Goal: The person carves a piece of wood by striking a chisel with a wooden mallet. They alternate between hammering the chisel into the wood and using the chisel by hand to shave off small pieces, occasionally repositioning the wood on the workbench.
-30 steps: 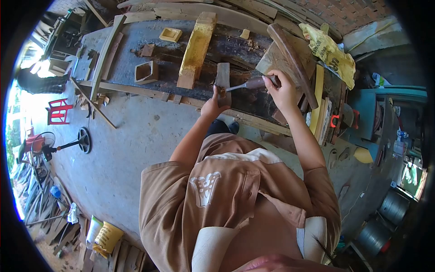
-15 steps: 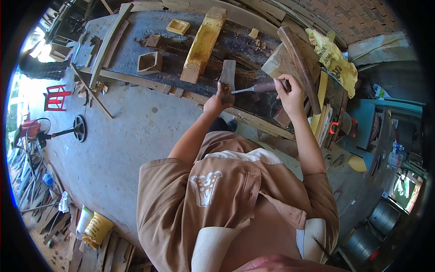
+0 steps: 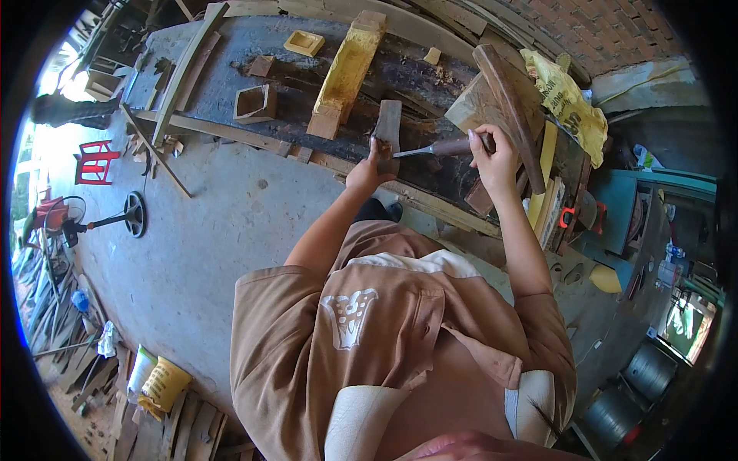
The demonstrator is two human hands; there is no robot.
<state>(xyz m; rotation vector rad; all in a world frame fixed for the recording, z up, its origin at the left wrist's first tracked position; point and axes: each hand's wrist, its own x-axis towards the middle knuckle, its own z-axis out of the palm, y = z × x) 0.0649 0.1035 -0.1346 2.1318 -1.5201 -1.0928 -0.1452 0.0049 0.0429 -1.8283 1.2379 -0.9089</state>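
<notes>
My right hand (image 3: 494,156) is wrapped round the dark handle of a chisel (image 3: 443,147), held almost level and pointing left. The chisel's metal blade reaches to the near end of a small greyish wooden block (image 3: 389,123) on the workbench (image 3: 430,173). My left hand (image 3: 364,176) grips that near end, thumb stretched up along its left side. Whether the blade's tip touches the wood or my fingers is too small to tell.
A long yellowed wooden piece (image 3: 350,73), a hollow wooden box (image 3: 255,104) and a small yellow tray (image 3: 304,43) lie left on the bench. A dark wooden bar (image 3: 509,115) leans across a board at right, near a yellow sack (image 3: 565,100). A red chair (image 3: 96,162) stands left.
Almost nothing differs. Both hands, the chisel and the wooden block keep nearly the same place; the view has shifted very slightly.
</notes>
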